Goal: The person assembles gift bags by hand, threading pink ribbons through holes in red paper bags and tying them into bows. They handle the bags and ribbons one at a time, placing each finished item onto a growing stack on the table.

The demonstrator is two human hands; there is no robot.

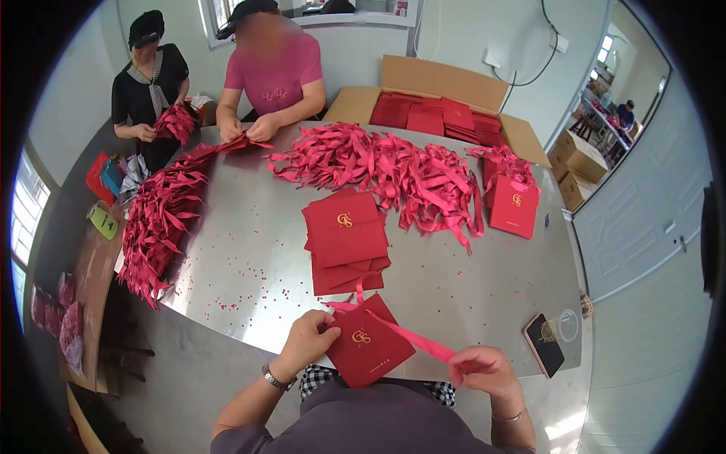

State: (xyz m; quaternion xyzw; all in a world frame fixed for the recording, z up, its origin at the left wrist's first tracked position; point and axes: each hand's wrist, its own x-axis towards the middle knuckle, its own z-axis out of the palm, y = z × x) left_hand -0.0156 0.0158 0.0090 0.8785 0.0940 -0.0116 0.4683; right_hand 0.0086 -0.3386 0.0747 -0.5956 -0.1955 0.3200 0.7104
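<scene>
Pinching a square red gold-lettered card pouch by its left corner in the left hand, a pink fabric ribbon in the right hand, at a grey metal table's near edge.

Gold "GS"-like monogram on red bags

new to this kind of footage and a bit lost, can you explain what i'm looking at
There is no machine here: one camera on a person's head looks forward and down at their bare hands. The left hand grips a red card piece; the right hand pinches a pink ribbon at its edge. On the metal table lie a stack of red pieces, a ribbon heap, and a phone by a clear cup. Two other people are beyond.
</scene>
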